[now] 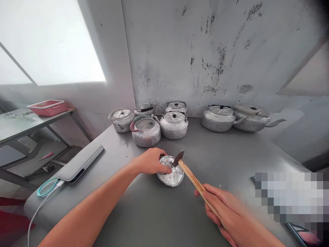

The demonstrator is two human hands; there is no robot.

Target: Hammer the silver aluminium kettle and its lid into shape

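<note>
A round, dented aluminium kettle lid (173,179) rests on the grey table in front of me. My left hand (153,161) is closed on its left edge, the thumb lying across its crumpled face. In my right hand (218,206) is a hammer (189,175), gripped by its pale wooden handle. Its dark, narrow metal head touches or hovers just over the lid near the middle; I cannot tell which. Beyond the lid stands a lidless aluminium kettle (147,138) with a red and green wrapped handle.
Behind it are a lidded kettle (174,128) and several other kettles along the wall. A grey power bank (81,164) with a white cable lies at left. A pink basket (48,109) sits on a side table. A blurred-out object (290,195) covers the right edge.
</note>
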